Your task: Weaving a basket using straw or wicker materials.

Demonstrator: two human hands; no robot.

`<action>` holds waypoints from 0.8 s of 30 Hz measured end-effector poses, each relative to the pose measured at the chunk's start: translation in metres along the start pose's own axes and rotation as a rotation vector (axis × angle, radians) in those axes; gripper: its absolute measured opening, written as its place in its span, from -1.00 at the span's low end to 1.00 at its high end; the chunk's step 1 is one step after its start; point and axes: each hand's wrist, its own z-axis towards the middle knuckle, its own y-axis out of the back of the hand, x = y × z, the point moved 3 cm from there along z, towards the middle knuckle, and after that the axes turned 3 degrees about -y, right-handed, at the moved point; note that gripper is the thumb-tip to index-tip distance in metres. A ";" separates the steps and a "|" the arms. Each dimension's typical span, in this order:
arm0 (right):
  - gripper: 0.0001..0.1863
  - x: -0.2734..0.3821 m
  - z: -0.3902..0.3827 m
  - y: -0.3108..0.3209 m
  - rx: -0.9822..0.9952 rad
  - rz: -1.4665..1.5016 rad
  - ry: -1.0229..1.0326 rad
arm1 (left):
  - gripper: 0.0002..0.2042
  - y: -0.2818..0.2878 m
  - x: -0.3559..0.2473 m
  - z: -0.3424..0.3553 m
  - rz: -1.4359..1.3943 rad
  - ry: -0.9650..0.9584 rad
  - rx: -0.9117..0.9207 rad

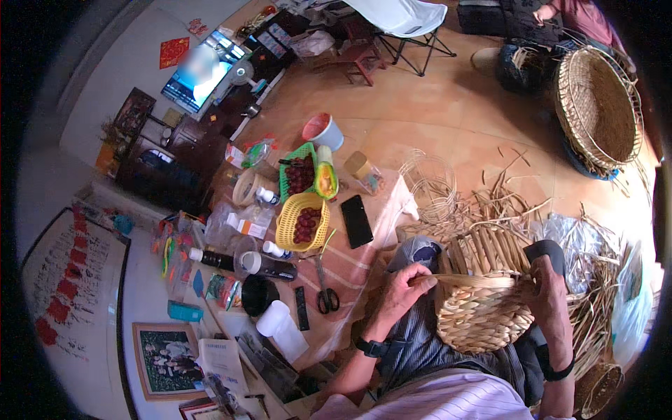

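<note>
A half-woven straw basket [483, 318] rests on my lap, its lower side in thick braided rows and its upper side in upright flat stakes. At its left edge my left hand [406, 294] pinches the end of a pale flat straw strip [465, 280], which runs across the basket between the two sections. My right hand [549, 290] grips the basket's right side; some of its fingers are hidden behind the weave. Dark cloth [546, 253] lies by that hand.
Loose straw [504, 192] litters the floor beyond and to the right. On the table at left stand a yellow basket [283, 222] of dark red fruit, scissors [326, 297], a phone [357, 221] and bottles. A large round basket [563, 91] stands far right, near another person [584, 17].
</note>
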 end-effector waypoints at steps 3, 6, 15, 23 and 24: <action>-0.58 -0.011 0.000 -0.010 0.002 -0.015 -0.066 | -0.76 -0.002 0.000 -0.001 0.043 -0.029 -0.013; -0.57 -0.018 0.003 -0.011 -0.080 -0.072 -0.007 | -0.75 -0.001 0.000 -0.004 0.059 -0.019 -0.037; -0.76 -0.012 0.006 -0.003 -0.043 0.327 -0.123 | -0.74 -0.002 -0.003 -0.007 0.023 0.017 -0.029; -0.66 0.001 0.009 -0.002 -0.004 0.062 -0.084 | -0.75 -0.009 -0.007 -0.004 -0.035 -0.031 -0.011; -0.66 0.002 0.011 -0.003 0.006 0.104 -0.034 | -0.75 -0.009 -0.009 -0.004 -0.016 -0.031 -0.024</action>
